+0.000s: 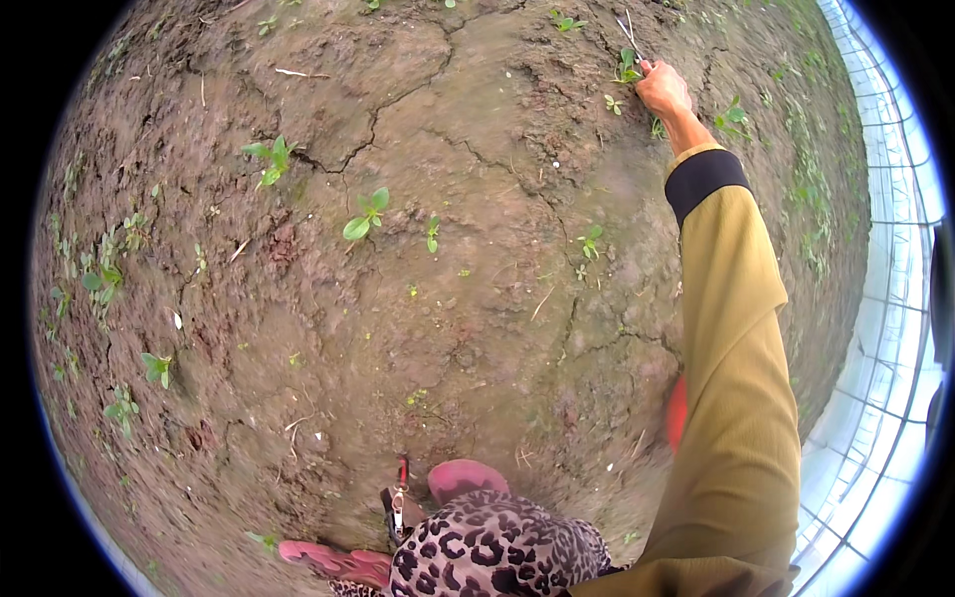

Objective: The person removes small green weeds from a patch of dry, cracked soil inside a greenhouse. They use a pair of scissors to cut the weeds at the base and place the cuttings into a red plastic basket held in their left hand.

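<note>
My right hand (662,89) reaches far forward at the upper right, arm stretched out in a mustard sleeve (735,298) with a dark cuff. It is closed on a slim metal two-pronged tool (631,36), scissors or tweezers, whose tips point away and stand apart. The handles are hidden in the fingers. A small broad-leaved seedling (626,67) grows right beside the tool and fingertips. Just below it is a smaller seedling (612,104); another plant (733,117) stands to the right of the wrist. My left hand is out of view.
Cracked brown soil (448,298) bears scattered seedlings, such as one (365,215) near the middle. My pink shoe (467,479) and leopard-print knee (492,545) are at the bottom, beside a strap with a metal clip (398,511). A red object (677,414) is half hidden by the sleeve. Gridded translucent sheeting (895,246) edges the right.
</note>
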Available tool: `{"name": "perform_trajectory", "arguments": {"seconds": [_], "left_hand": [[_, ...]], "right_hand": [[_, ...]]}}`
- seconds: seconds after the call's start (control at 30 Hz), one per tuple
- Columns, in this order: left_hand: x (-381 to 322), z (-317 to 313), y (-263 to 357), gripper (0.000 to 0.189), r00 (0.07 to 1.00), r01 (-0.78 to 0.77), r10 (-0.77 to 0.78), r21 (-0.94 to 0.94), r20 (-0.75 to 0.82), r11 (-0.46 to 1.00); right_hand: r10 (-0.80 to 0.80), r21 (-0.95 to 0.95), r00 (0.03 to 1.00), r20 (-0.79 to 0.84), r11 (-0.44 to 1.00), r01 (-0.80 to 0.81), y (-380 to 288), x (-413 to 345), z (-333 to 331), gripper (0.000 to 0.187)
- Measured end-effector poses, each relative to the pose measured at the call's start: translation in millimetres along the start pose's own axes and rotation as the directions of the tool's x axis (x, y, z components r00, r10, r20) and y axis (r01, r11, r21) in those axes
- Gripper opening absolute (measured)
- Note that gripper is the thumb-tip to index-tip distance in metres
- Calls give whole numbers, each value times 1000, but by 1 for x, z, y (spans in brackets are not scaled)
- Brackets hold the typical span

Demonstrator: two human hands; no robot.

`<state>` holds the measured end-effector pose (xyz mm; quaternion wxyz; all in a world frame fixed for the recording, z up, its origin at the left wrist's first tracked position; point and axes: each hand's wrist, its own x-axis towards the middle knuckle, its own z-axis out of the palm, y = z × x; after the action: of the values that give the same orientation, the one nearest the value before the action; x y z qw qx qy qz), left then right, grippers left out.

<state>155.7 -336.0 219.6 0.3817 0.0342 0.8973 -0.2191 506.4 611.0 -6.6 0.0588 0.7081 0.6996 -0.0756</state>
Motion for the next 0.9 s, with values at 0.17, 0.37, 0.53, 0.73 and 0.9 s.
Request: {"name": "perform_trajectory", "arguments": {"seconds": [0.17, 0.37, 0.53, 0.73, 0.9], "left_hand": [[0, 2, -1, 32, 1000, 12, -11, -5, 16, 1000], [-3, 3, -3, 32, 1000, 16, -16, -15, 12, 1000], [-1, 4, -5, 32, 1000, 7, -7, -29, 5, 1000], [2, 7, -9, 33, 1000, -10, 10, -36, 5, 999], [-3, 11, -15, 33, 999, -5, 6, -19, 51, 1000]], "right_hand": [[-51, -36, 999, 5, 998, 51, 0, -5, 3, 40], [-61, -16, 998, -2, 998, 61, -3, -13, 3, 40], [-31, 70, 999, -32, 997, 33, 13, -16, -13, 35], [-83, 154, 970, -230, 981, 120, 103, -73, -54, 31], [81, 199, 946, -314, 980, -18, 212, -210, -107, 23]]}}
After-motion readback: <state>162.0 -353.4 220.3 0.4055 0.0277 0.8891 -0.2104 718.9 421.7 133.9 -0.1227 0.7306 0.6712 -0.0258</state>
